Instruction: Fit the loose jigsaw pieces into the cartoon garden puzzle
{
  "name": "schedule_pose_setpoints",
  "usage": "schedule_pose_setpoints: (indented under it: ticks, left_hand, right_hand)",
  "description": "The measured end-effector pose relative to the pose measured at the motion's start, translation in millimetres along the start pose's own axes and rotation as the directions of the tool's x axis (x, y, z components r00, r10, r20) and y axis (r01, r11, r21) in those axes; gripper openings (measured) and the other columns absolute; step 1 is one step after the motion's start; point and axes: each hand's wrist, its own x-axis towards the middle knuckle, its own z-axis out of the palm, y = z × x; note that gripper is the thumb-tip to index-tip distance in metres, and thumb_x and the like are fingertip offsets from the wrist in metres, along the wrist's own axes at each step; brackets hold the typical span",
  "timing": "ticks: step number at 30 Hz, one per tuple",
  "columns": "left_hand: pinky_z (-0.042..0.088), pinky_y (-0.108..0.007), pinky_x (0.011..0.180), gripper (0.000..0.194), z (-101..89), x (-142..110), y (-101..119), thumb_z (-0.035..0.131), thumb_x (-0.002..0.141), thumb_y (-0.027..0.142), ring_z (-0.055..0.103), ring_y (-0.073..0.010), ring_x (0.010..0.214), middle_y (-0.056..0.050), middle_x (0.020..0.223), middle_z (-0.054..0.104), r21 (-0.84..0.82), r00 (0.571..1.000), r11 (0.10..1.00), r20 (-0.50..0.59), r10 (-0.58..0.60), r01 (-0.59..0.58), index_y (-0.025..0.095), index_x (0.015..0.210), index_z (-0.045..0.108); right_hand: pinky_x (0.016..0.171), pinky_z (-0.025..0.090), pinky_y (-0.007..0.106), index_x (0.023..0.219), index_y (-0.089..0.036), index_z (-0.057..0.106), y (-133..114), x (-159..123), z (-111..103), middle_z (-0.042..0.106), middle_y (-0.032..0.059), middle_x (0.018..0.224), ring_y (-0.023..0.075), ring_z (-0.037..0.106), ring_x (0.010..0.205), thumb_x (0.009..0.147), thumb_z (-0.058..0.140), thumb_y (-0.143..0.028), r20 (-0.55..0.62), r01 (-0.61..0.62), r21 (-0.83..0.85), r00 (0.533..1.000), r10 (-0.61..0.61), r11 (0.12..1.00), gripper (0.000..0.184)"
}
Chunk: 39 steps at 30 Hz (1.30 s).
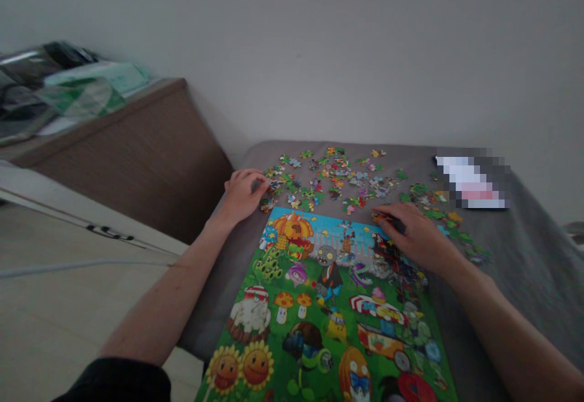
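Observation:
A colourful cartoon puzzle picture (319, 304) with plants and a zombie lies on a grey-covered table (524, 268). Beyond its far edge are several loose jigsaw pieces (340, 177). My left hand (241, 192) rests at the left end of the scattered pieces, fingers curled, with its fingertips on a piece. My right hand (417, 235) lies palm down on the picture's upper right corner, its fingers pressed together over a dark piece at the edge.
A brown wooden cabinet (137, 146) stands to the left, with bags and clutter (59, 92) on top. A blurred white and pink object (472, 180) lies at the table's far right. A plain wall is behind; pale floor lies lower left.

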Motion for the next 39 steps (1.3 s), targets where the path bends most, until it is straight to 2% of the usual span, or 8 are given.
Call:
schedule_pose_setpoints:
  ticks: [7, 16, 20, 24, 28, 31, 35, 39]
  left_hand:
    - [0.04, -0.058, 0.107, 0.025, 3.5, 1.1, -13.4, 0.05, 0.1, 0.035, 0.049, -0.0338, 0.129, -0.01, 0.125, 0.066, 0.041, 0.997, 0.997, 0.05, -0.067, 0.065, 0.023, 0.098, 0.071]
    - [0.034, -0.059, 0.113, 0.032, 21.6, 11.7, 7.0, 0.06, 0.098, 0.047, 0.04, -0.0356, 0.14, -0.009, 0.146, 0.055, 0.055, 1.0, 0.998, 0.006, -0.001, 0.001, 0.03, 0.123, 0.071]
    - [0.035, -0.061, 0.112, 0.028, 23.3, 15.8, 6.8, 0.063, 0.095, 0.048, 0.045, -0.0358, 0.137, -0.008, 0.138, 0.062, 0.03, 1.0, 1.0, 0.016, 0.007, -0.008, 0.029, 0.112, 0.076]
    - [0.035, -0.063, 0.113, 0.022, 20.2, 15.5, -1.6, 0.062, 0.091, 0.033, 0.047, -0.036, 0.136, -0.008, 0.135, 0.064, -0.008, 1.0, 1.0, 0.011, 0.002, -0.002, 0.027, 0.105, 0.077]
    - [0.04, -0.053, 0.116, 0.026, 19.8, 16.2, -10.5, 0.053, 0.087, 0.02, 0.057, -0.0288, 0.129, -0.007, 0.132, 0.066, -0.077, 0.999, 0.996, 0.023, 0.045, -0.043, 0.024, 0.098, 0.076]
    - [0.048, -0.043, 0.112, 0.037, 20.4, 18.9, -18.5, 0.048, 0.086, 0.016, 0.061, -0.0241, 0.124, -0.008, 0.132, 0.065, -0.127, 0.999, 0.991, -0.016, 0.039, -0.04, 0.022, 0.114, 0.071]
    - [0.052, -0.043, 0.107, 0.047, 20.8, 22.0, -27.1, 0.046, 0.091, 0.021, 0.063, -0.0258, 0.124, -0.012, 0.136, 0.066, -0.158, 0.998, 0.987, -0.052, -0.028, 0.02, 0.018, 0.136, 0.06]
    - [0.053, -0.042, 0.106, 0.038, 21.2, 22.5, -23.8, 0.055, 0.091, 0.026, 0.068, -0.0256, 0.116, -0.008, 0.126, 0.073, -0.159, 0.999, 0.987, -0.022, -0.024, 0.02, 0.021, 0.126, 0.067]
  right_hand:
    - [0.094, 0.056, 0.049, 0.111, -0.02, 0.074, -0.5, -0.2, -0.3, 0.078, 0.0128, 0.103, 0.0304, 0.072, 0.099, 0.099, 0.049, -0.034, -0.012, 0.023, 0.003, 1.0, -0.023, 1.0, 0.031]
    - [0.095, 0.055, 0.05, 0.112, -0.023, 0.074, -0.1, -0.3, 1.0, 0.078, 0.011, 0.105, 0.0299, 0.072, 0.101, 0.099, 0.049, -0.032, -0.006, 0.026, -0.023, 1.0, -0.026, 0.999, 0.03]
    - [0.094, 0.056, 0.05, 0.111, -0.023, 0.074, 0.0, 0.0, 0.3, 0.078, 0.0107, 0.104, 0.0298, 0.072, 0.1, 0.099, 0.049, -0.032, -0.004, 0.023, -0.015, 1.0, -0.023, 1.0, 0.029]
    - [0.093, 0.056, 0.05, 0.111, -0.023, 0.074, -0.2, 0.4, -0.5, 0.078, 0.011, 0.104, 0.0296, 0.072, 0.099, 0.099, 0.049, -0.032, 0.014, 0.017, -0.006, 1.0, -0.017, 1.0, 0.029]
    - [0.096, 0.055, 0.053, 0.111, -0.023, 0.074, -0.4, 0.2, -1.0, 0.078, 0.0109, 0.106, 0.0303, 0.072, 0.101, 0.099, 0.05, -0.031, 0.017, 0.003, -0.004, 1.0, -0.003, 1.0, 0.028]
    - [0.095, 0.055, 0.053, 0.111, -0.024, 0.074, -0.5, 0.2, -1.6, 0.078, 0.0102, 0.103, 0.03, 0.072, 0.1, 0.098, 0.05, -0.032, 0.02, 0.0, 0.002, 1.0, 0.0, 1.0, 0.028]
    - [0.095, 0.056, 0.052, 0.11, -0.024, 0.074, -1.6, 1.0, -2.8, 0.078, 0.0101, 0.101, 0.0294, 0.073, 0.098, 0.098, 0.049, -0.031, 0.006, 0.007, 0.009, 1.0, -0.007, 1.0, 0.029]
    - [0.093, 0.057, 0.051, 0.109, -0.023, 0.075, -2.8, 1.8, -3.3, 0.078, 0.0106, 0.101, 0.0295, 0.073, 0.097, 0.098, 0.049, -0.031, 0.008, 0.021, 0.009, 1.0, -0.021, 1.0, 0.029]
